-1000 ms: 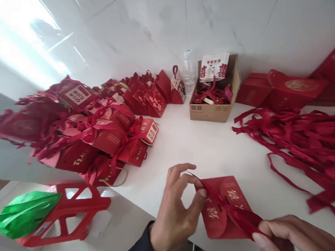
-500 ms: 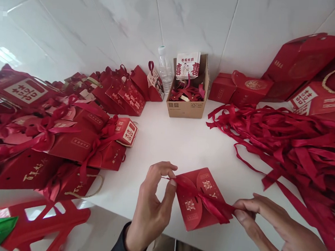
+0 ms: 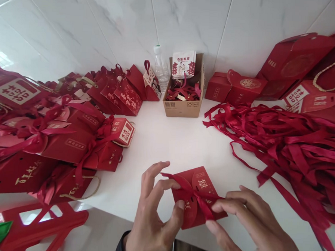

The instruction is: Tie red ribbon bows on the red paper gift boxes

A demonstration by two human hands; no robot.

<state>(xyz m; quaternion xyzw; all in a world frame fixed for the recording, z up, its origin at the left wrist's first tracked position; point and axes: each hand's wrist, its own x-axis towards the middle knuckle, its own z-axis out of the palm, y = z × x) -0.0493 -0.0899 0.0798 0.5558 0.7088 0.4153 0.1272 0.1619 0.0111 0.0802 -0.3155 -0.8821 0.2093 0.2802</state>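
White card [image 3: 184, 65] — 吾家有喜; small box [image 3: 124, 132] — 囍; nearest box [image 3: 204, 184] — 喜.

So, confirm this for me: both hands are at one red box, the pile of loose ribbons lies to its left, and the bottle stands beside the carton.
One slip: the ribbons lie to the right of the box, as the head view shows. The left hand and right hand are at it, and the bottle stands beside the carton.
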